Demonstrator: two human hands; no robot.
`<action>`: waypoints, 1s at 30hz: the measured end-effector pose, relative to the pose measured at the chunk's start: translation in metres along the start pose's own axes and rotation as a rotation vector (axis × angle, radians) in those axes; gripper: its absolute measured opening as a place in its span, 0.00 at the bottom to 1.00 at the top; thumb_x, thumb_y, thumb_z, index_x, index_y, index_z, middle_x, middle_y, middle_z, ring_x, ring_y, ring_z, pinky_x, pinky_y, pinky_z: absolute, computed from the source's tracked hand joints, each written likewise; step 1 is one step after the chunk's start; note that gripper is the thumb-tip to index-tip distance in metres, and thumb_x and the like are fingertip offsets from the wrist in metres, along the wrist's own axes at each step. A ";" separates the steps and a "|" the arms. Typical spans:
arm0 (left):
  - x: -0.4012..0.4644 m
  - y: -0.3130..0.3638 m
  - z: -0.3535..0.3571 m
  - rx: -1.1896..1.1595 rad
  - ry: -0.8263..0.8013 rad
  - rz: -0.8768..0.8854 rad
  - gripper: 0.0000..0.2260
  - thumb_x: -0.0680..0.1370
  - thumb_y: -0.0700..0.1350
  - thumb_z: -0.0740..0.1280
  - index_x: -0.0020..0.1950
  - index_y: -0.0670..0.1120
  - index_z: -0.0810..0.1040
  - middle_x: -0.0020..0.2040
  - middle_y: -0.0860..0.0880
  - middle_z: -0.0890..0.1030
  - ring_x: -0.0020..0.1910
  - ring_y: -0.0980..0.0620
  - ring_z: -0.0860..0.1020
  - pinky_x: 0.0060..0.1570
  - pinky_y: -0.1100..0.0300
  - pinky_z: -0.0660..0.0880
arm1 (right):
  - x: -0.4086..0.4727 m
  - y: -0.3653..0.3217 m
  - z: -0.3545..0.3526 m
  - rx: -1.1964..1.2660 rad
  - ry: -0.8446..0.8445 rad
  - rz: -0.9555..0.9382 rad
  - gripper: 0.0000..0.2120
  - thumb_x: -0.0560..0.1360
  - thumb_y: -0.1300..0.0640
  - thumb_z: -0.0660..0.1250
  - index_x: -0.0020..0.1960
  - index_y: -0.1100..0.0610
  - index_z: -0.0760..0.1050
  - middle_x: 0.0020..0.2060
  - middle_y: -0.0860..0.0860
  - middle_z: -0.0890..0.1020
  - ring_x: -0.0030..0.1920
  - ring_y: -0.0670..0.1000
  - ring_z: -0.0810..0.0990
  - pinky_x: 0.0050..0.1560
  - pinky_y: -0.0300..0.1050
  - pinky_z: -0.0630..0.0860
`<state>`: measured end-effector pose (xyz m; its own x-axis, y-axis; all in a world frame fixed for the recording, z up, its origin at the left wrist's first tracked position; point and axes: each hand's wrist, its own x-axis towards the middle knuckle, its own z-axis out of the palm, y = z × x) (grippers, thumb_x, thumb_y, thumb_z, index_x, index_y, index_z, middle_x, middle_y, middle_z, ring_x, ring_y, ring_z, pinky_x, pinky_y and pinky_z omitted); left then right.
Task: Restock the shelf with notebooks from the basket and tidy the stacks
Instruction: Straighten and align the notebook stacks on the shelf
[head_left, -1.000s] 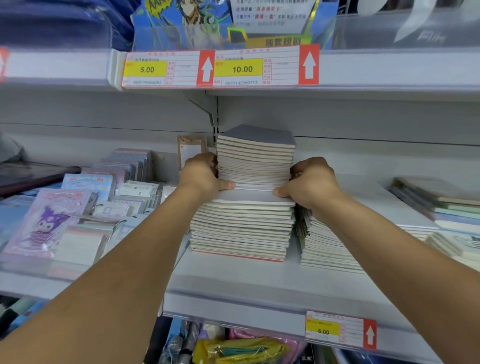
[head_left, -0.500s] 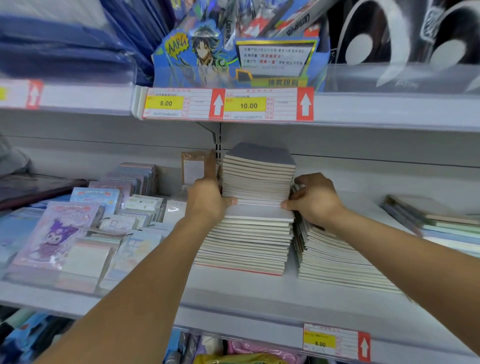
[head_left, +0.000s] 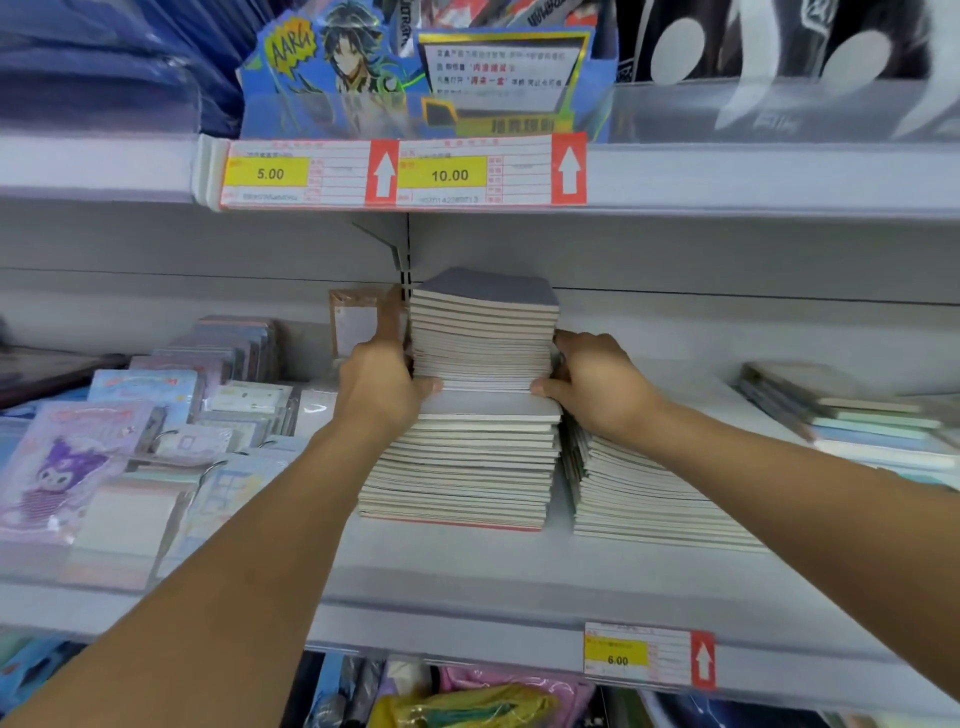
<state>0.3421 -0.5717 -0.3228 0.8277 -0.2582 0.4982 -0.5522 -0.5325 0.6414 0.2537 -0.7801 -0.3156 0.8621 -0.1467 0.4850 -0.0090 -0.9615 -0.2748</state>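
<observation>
Notebooks (head_left: 483, 338) clamped in both hands' grip, second stack (head_left: 639, 493) just beside.

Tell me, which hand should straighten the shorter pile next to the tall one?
The right hand, probably. It grips the upper notebooks directly above the shorter stack; the left hand is across the tall stack.

Shelf (head_left: 467, 577), mid tier: upper batch of notebooks (head_left: 483, 332) gripped betw. left hand (head_left: 376, 387) & right hand (head_left: 597, 387), sitting on lower notebook stack (head_left: 462, 467). 2nd stack (head_left: 649, 499) just beside, right. Packaged notepads (head_left: 119, 467) left. Price tags: 5.00 (head_left: 270, 174), 10.00 (head_left: 449, 175), 6.00 (head_left: 617, 660).
</observation>
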 end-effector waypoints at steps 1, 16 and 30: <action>0.000 0.000 -0.001 -0.003 -0.005 0.005 0.44 0.74 0.43 0.74 0.78 0.58 0.47 0.53 0.45 0.83 0.53 0.43 0.81 0.53 0.52 0.75 | 0.000 0.000 0.001 0.004 0.006 0.028 0.15 0.74 0.54 0.73 0.56 0.59 0.76 0.49 0.55 0.81 0.50 0.56 0.79 0.50 0.47 0.76; -0.001 -0.001 0.002 -0.033 0.032 0.004 0.48 0.75 0.41 0.72 0.77 0.63 0.38 0.44 0.45 0.82 0.43 0.48 0.80 0.46 0.56 0.76 | -0.003 -0.003 -0.010 0.234 -0.033 0.136 0.55 0.71 0.54 0.77 0.81 0.53 0.39 0.45 0.50 0.82 0.47 0.50 0.82 0.49 0.40 0.77; 0.006 -0.006 -0.003 -0.038 -0.036 0.011 0.36 0.75 0.39 0.72 0.77 0.54 0.58 0.51 0.47 0.81 0.50 0.48 0.79 0.49 0.60 0.72 | 0.015 -0.004 -0.016 0.584 -0.086 0.250 0.31 0.70 0.41 0.75 0.68 0.52 0.74 0.57 0.47 0.83 0.50 0.48 0.84 0.49 0.42 0.83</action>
<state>0.3498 -0.5674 -0.3222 0.8243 -0.2932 0.4843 -0.5640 -0.4987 0.6582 0.2587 -0.7823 -0.2937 0.9074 -0.3079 0.2862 0.0416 -0.6117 -0.7900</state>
